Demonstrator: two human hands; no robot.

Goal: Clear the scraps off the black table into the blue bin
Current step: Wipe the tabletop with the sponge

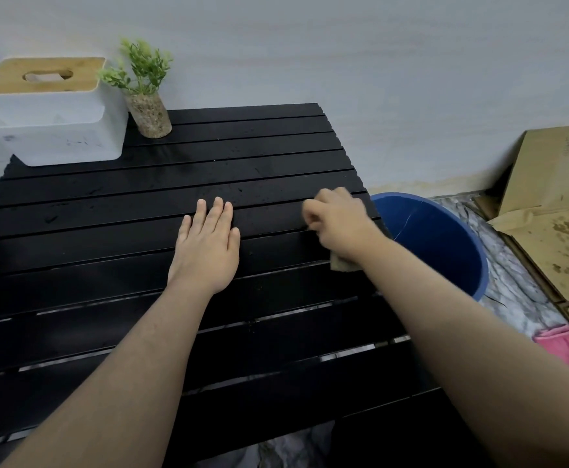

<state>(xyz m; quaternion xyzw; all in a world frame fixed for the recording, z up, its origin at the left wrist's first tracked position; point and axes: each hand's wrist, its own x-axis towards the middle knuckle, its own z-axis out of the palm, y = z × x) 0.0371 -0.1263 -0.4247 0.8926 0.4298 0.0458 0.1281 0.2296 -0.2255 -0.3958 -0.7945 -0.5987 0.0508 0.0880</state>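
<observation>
There is one left hand (pixel 207 248), one right hand (pixel 338 226), one table (pixel 74 298), one blue bin (pixel 445 238), one tissue box (pixel 57 130), one plant (pixel 144 69), one tan cloth (pixel 340 264).

No text could be read. The cardboard box (pixel 553 170) at the right carried a small block of printed lines near its upper corner, too small and blurred to make out. The white tissue box (pixel 57 130) bore faint grey marks low on its front, and these were equally illegible.

One head-worn camera stands above the near edge of the black table (pixel 276 157), facing forward and down, close in; the blue bin (pixel 445 238) lies right of it.
</observation>
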